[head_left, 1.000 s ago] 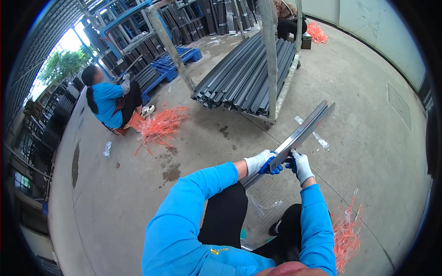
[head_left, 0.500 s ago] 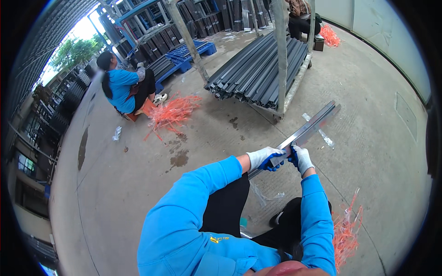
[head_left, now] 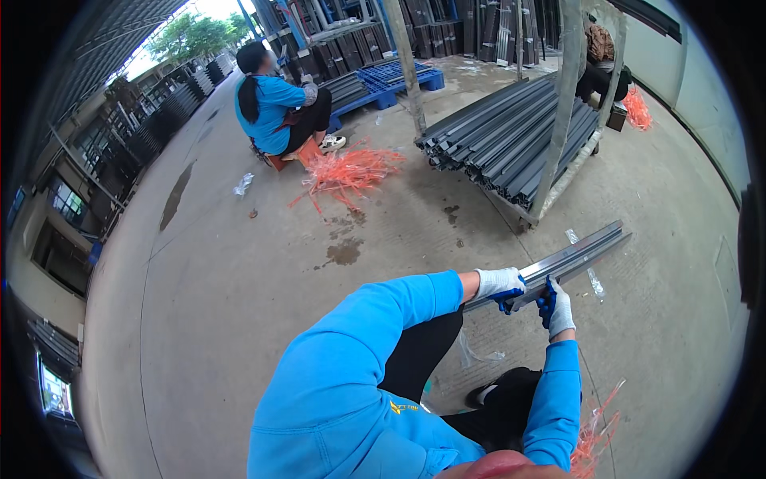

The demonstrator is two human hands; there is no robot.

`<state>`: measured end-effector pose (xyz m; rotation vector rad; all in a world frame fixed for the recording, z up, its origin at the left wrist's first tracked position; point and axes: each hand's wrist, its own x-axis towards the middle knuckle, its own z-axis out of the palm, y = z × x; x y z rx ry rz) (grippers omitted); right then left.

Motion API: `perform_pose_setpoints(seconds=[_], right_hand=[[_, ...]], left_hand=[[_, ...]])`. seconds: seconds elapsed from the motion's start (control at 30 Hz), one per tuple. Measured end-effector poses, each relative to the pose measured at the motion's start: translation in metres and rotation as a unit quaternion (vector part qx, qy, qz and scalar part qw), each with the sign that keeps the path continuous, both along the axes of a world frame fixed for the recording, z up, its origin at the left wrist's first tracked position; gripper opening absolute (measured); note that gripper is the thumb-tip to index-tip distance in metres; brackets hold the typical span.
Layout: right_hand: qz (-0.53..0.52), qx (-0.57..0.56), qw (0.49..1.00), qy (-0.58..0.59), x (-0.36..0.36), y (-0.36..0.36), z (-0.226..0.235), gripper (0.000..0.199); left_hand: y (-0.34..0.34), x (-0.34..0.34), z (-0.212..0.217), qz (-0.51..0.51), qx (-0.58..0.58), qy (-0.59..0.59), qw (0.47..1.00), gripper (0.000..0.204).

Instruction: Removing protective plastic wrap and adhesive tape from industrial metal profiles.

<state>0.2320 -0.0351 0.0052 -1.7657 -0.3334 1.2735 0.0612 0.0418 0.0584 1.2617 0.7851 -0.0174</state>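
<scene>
Across the person's lap, a long grey metal bar (head_left: pixel 570 259) lies slanted, its far end out over the concrete floor (head_left: pixel 239 303). Left hand (head_left: pixel 501 285) and right hand (head_left: pixel 556 307), both gloved, have their fingers wrapped around its near part. By my judgement the work on this bar is under way, not finished; a full rack of bars (head_left: pixel 511 140) waits beyond, near orange strips (head_left: pixel 347 172).
</scene>
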Motion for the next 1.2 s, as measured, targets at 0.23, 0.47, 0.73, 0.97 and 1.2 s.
perform_pose_setpoints(seconds=[0.23, 0.47, 0.73, 0.97, 1.2], right_hand=[[-0.030, 0.003, 0.999, 0.029, -0.008, 0.007, -0.001, 0.043], [-0.065, 0.024, 0.997, 0.039, -0.011, 0.004, 0.007, 0.043], [-0.107, 0.020, 0.991, 0.076, -0.011, -0.005, 0.028, 0.045], [-0.010, 0.092, 0.992, 0.085, -0.023, -0.016, 0.040, 0.051], [-0.058, 0.091, 0.992, 0.070, -0.011, -0.027, 0.042, 0.066]], left_hand=[[0.025, 0.005, -0.060, -0.049, 0.176, 0.003, 0.983, 0.019], [0.023, 0.008, -0.050, -0.096, 0.248, -0.103, 0.958, 0.018], [0.014, -0.008, -0.009, 0.017, -0.128, -0.031, 0.991, 0.021], [0.008, -0.019, -0.010, -0.037, -0.061, -0.038, 0.997, 0.023], [0.015, -0.005, -0.016, -0.209, 0.334, -0.373, 0.840, 0.013]])
